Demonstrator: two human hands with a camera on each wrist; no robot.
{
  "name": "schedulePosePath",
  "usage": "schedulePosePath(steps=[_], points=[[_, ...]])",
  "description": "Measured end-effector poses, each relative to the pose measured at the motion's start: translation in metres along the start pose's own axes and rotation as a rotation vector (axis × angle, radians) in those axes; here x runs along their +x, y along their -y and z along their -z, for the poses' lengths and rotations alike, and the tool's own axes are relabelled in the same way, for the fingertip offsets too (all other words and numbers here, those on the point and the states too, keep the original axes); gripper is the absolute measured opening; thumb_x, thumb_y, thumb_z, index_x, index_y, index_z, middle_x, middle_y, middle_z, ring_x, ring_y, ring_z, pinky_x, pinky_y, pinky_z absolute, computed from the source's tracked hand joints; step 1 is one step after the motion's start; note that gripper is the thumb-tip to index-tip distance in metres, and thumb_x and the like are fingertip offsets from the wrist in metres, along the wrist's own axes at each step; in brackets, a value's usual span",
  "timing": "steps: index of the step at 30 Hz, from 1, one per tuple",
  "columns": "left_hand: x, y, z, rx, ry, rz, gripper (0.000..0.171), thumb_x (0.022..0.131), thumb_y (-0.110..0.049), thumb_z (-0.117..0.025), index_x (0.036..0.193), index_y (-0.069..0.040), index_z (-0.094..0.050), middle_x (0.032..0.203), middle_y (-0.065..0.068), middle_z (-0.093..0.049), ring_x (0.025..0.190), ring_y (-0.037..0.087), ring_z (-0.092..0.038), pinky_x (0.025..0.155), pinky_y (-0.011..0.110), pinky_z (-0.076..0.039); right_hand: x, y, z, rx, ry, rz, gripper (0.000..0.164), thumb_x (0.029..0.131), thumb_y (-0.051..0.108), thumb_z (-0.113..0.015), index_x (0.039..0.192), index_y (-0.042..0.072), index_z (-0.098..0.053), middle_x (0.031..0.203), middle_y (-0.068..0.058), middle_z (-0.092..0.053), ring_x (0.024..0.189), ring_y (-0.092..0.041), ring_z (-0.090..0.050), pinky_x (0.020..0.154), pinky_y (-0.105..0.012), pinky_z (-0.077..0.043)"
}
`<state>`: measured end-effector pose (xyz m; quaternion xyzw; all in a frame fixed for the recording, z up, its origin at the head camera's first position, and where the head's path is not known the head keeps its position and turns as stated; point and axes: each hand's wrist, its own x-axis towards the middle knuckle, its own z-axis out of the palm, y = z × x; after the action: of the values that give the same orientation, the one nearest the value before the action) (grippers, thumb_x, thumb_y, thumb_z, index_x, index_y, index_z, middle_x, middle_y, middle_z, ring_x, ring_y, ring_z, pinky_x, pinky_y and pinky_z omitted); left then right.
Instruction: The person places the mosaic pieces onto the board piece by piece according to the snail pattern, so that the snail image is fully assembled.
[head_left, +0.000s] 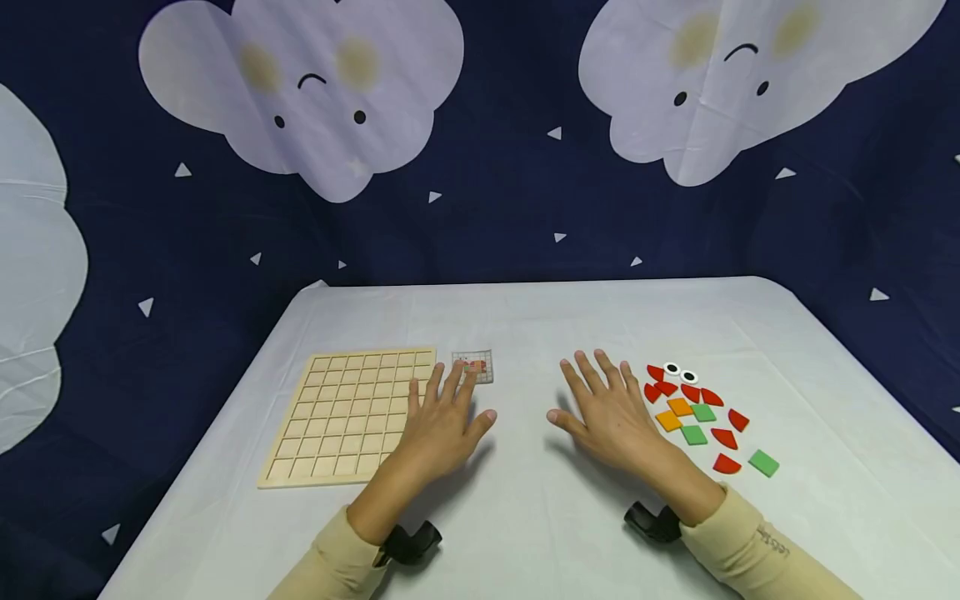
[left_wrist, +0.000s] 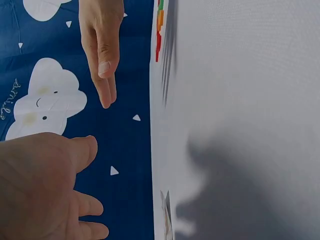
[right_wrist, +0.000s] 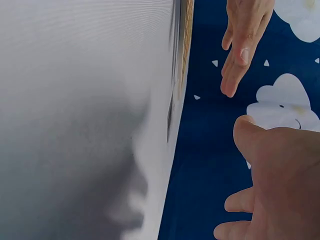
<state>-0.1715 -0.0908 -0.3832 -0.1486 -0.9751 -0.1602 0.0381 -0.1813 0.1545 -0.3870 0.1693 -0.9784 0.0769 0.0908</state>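
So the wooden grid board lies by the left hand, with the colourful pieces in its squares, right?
Not quite: the head view shows the colourful pieces on the white table, beside the right hand; the wooden grid board is by the left hand.

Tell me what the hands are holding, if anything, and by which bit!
Nothing is held: the left hand and the right hand both hover above the white table, fingers spread.
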Motion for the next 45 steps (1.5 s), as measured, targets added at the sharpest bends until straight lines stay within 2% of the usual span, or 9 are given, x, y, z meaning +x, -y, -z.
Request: schedulePosePath(steps=[4, 14, 29, 38, 45], points=[[-0.002, 0.004, 0.002, -0.012, 0.001, 0.004, 0.069, 0.096, -0.052, -0.041, 0.149, -0.010, -0.028, 0.158, 0.013, -0.019, 0.147, 0.036, -0.005, 0.112, 0.064, -0.002, 0.002, 0.001, 0.000, 0.006, -0.007, 0.007, 0.075, 0.089, 0.053, -0.054, 0.147, 0.010, -0.034, 0.153, -0.017, -0.030, 0.143, -0.041, -0.019, 0.112, -0.061, -0.011], [-0.007, 0.023, 0.012, -0.048, 0.000, 0.021, 0.069, 0.095, -0.052, -0.042, 0.150, -0.012, -0.027, 0.159, 0.010, -0.017, 0.148, 0.034, -0.004, 0.113, 0.062, -0.002, 0.011, 0.008, -0.001, 0.060, -0.008, 0.019, 0.073, 0.090, 0.051, -0.054, 0.147, 0.010, -0.034, 0.154, -0.015, -0.030, 0.143, -0.039, -0.020, 0.113, -0.060, -0.011], [-0.010, 0.062, 0.030, -0.118, -0.042, 0.078, 0.068, 0.096, -0.044, -0.047, 0.150, -0.010, -0.024, 0.159, 0.013, -0.017, 0.147, 0.038, -0.005, 0.112, 0.062, 0.001, 0.035, 0.021, -0.009, 0.156, -0.014, 0.060, 0.069, 0.090, 0.049, -0.055, 0.145, 0.010, -0.037, 0.153, -0.013, -0.032, 0.144, -0.037, -0.022, 0.113, -0.059, -0.012], [-0.014, 0.087, 0.042, -0.126, -0.090, 0.116, 0.063, 0.096, -0.038, -0.050, 0.147, -0.005, -0.031, 0.156, 0.018, -0.023, 0.144, 0.043, -0.009, 0.110, 0.064, -0.002, 0.050, 0.030, -0.018, 0.218, -0.067, 0.106, 0.062, 0.091, 0.043, -0.057, 0.141, 0.009, -0.045, 0.149, -0.014, -0.040, 0.141, -0.037, -0.029, 0.110, -0.059, -0.020], [-0.020, 0.108, 0.046, -0.135, -0.109, 0.134, 0.061, 0.095, -0.034, -0.052, 0.145, -0.003, -0.034, 0.154, 0.021, -0.026, 0.142, 0.046, -0.011, 0.108, 0.065, -0.003, 0.061, 0.035, -0.021, 0.243, -0.051, 0.113, 0.060, 0.091, 0.042, -0.057, 0.140, 0.010, -0.046, 0.148, -0.013, -0.041, 0.140, -0.036, -0.031, 0.110, -0.059, -0.020]])
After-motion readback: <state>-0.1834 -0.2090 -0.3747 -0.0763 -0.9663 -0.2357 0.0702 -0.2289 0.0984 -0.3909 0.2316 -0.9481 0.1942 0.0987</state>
